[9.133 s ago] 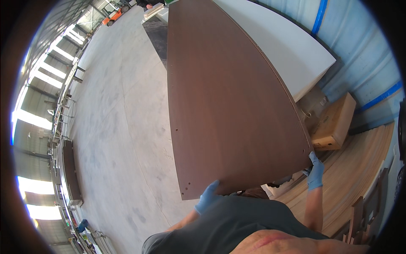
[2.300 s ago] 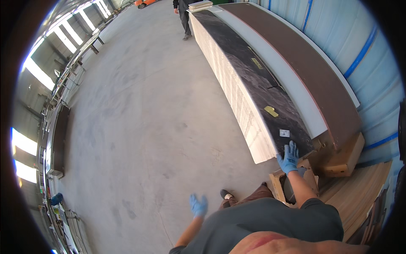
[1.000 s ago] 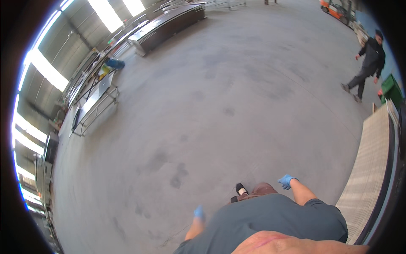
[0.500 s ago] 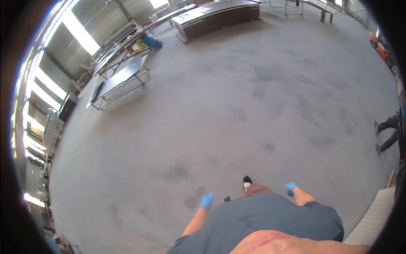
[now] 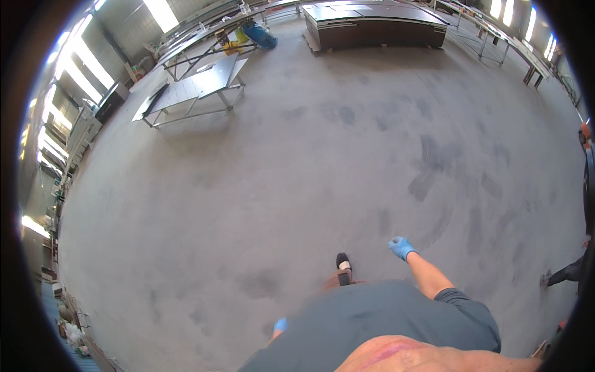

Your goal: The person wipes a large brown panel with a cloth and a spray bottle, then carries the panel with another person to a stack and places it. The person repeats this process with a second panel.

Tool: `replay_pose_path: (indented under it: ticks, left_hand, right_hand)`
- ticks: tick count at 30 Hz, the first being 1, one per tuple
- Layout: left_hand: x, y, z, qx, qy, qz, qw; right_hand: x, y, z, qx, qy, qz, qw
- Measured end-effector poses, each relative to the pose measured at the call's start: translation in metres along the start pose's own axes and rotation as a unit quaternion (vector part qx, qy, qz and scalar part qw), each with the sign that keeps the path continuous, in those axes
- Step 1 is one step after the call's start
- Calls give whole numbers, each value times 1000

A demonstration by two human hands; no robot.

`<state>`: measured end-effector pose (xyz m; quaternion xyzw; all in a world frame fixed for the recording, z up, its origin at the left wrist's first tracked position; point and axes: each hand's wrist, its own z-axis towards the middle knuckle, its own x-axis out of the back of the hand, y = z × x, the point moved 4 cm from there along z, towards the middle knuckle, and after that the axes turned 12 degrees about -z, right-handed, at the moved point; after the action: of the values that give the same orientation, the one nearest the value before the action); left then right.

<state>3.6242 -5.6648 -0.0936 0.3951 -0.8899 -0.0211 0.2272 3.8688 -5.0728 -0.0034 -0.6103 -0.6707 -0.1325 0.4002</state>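
Note:
My right hand, in a blue glove, swings forward over the grey floor. Its fingers look curled in, and nothing shows in them. My left hand, gloved in blue too, hangs low beside my body. Only a small, blurred part of it shows; the fingers are hidden. Neither hand touches any object. Between them a dark shoe points forward from under my grey shirt.
Ahead stands a stack of dark panels. A metal-framed table holds sheets at the left, near a blue barrel. A long bench runs along the far right. Another person's leg shows at the right edge.
My right hand has swung forward and my left hand has dropped back. The view has turned right, bringing the panel stack closer and further into view.

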Motion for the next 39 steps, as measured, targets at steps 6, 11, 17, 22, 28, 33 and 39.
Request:
replay_pose_path:
  ticks: [6, 11, 17, 22, 28, 33, 39]
  left_hand:
    - [-112, 464, 23, -310, 26, 19, 950]
    - [-173, 779, 37, -438, -140, -166, 873]
    - [-187, 878, 113, -250, -86, -142, 954]
    - [-168, 876, 157, -90, -55, 47, 993]
    - [-162, 1063, 224, -76, -41, 129, 988]
    - [-160, 1372, 305, -165, -50, 167, 971]
    - [-189, 1872, 326, -316, -45, -122, 940]
  right_hand:
    - [57, -3, 100, -136, -116, -25, 984]
    - [122, -36, 187, -132, -199, -80, 968]
    - [275, -184, 428, -41, -221, -214, 951]
    - [437, -400, 655, 3, -29, -103, 994]
    - [553, -633, 865, 106, 38, 78, 991]
    - [587, -715, 979, 101, -14, -23, 995]
    - [632, -687, 1061, -140, -133, -42, 980]
